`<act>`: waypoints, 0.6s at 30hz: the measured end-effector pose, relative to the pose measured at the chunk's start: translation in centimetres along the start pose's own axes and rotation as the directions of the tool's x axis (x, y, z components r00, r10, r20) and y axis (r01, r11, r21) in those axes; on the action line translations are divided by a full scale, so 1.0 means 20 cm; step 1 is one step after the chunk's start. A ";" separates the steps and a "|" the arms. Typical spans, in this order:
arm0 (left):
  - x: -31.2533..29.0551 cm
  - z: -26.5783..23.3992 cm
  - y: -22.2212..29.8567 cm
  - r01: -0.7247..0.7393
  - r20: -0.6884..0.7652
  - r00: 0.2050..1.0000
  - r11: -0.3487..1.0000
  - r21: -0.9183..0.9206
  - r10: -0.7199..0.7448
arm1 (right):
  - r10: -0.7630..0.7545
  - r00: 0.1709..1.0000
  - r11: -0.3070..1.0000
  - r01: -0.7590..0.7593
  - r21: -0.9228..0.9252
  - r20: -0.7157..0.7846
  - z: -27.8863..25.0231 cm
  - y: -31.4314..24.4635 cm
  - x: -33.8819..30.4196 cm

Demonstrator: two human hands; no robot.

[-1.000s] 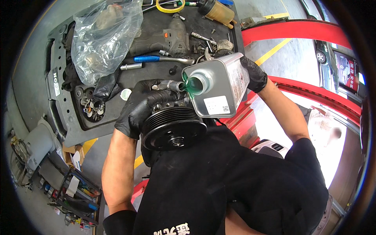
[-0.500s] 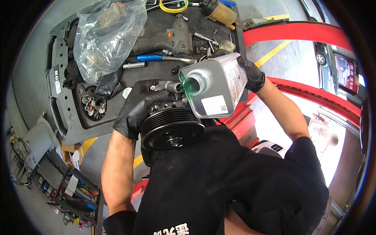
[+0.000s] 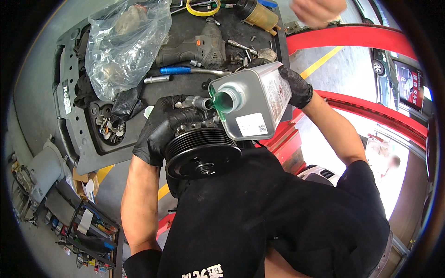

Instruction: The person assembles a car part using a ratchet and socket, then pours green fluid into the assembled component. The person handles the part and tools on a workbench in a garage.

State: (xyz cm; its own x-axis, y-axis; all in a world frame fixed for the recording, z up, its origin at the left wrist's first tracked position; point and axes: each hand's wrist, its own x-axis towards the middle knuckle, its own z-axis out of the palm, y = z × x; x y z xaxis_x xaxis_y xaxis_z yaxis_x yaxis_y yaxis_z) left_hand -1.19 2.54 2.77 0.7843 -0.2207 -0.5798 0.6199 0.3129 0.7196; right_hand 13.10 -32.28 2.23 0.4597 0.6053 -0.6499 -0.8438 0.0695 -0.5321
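Note:
My left hand (image 3: 160, 123), in a black glove, is closed around a pump with a black grooved pulley (image 3: 201, 155), whose flat face is turned toward me. A metal pipe stub (image 3: 200, 102) on the pump points right. My right hand (image 3: 296, 88), also gloved, grips a grey rectangular fluid bottle (image 3: 248, 118) by its far side. The bottle lies tipped over, its uncapped mouth against or very near the pipe stub. Green fluid (image 3: 222, 101) shows in the neck and at its lip. Most of my right fingers are hidden behind the bottle.
A black work cart (image 3: 134, 139) carries a clear plastic bag (image 3: 125, 46), an impact wrench (image 3: 208, 48), a blue-handled ratchet (image 3: 178, 70) and a pocket of small hardware (image 3: 110, 127). Red lift beams (image 3: 352, 39) stand right. Another person's bare hand (image 3: 319, 10) appears at the top right.
Another person's hand has come into view at the top right. My hands, the pump and the tipped bottle stay nearly where they were, with the bottle's mouth a touch closer to the stub.

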 end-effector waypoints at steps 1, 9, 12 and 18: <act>0.00 0.00 0.00 0.007 0.005 1.000 1.000 -0.001 -0.007 | 0.005 1.000 1.000 -0.005 0.000 0.023 0.00 0.00 0.00; -0.03 0.03 0.08 0.014 0.047 0.999 1.000 0.014 -0.014 | -0.013 0.991 0.999 0.008 -0.043 -0.134 -0.02 -0.03 -0.07; -0.01 0.00 0.03 -0.040 0.049 0.998 0.999 -0.012 0.041 | 0.162 0.979 0.985 -0.153 0.074 -0.127 0.18 -0.13 -0.19; -0.01 -0.01 0.04 0.006 0.106 0.994 0.983 -0.183 0.014 | 0.721 0.582 0.135 -0.650 0.748 0.376 0.35 -0.24 -0.19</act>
State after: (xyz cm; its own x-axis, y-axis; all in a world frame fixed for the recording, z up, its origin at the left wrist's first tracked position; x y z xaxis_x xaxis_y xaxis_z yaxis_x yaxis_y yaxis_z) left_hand -0.87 3.07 3.30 0.7908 -0.3134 -0.5258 0.6100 0.4754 0.6340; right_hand 13.58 -29.36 11.01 -0.4448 0.7007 -0.5577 -0.6195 0.2089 0.7567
